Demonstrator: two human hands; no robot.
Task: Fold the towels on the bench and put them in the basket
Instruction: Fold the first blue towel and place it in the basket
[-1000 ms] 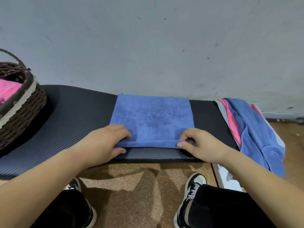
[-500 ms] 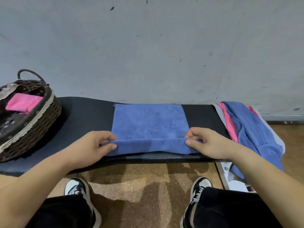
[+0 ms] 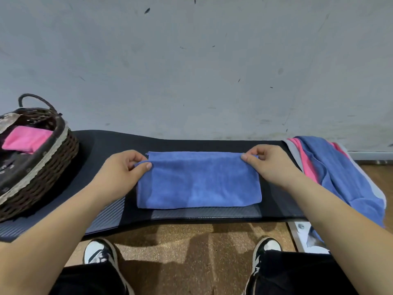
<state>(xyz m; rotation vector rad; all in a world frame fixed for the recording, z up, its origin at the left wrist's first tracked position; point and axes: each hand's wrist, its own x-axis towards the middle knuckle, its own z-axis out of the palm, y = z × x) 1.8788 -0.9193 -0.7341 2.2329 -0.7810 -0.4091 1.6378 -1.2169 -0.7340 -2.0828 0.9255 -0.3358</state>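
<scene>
A blue towel (image 3: 198, 182) lies folded in half on the black bench (image 3: 106, 145), its loose edges at the far side. My left hand (image 3: 122, 169) pinches its far left corner. At the far right corner my right hand (image 3: 268, 165) pinches the towel too. A dark wicker basket (image 3: 40, 169) stands on the bench's left end with a folded pink towel (image 3: 26, 139) inside. A heap of blue and pink towels (image 3: 331, 167) hangs over the bench's right end.
A grey wall rises directly behind the bench. Below the front edge are a brown floor and my two shoes (image 3: 100, 252) (image 3: 265, 250). A white bench leg (image 3: 302, 235) shows under the right end.
Both hands carried the towel's near edge away from me and over to the far edge, folding it in half. The camera view tilted up and shows more of the basket.
</scene>
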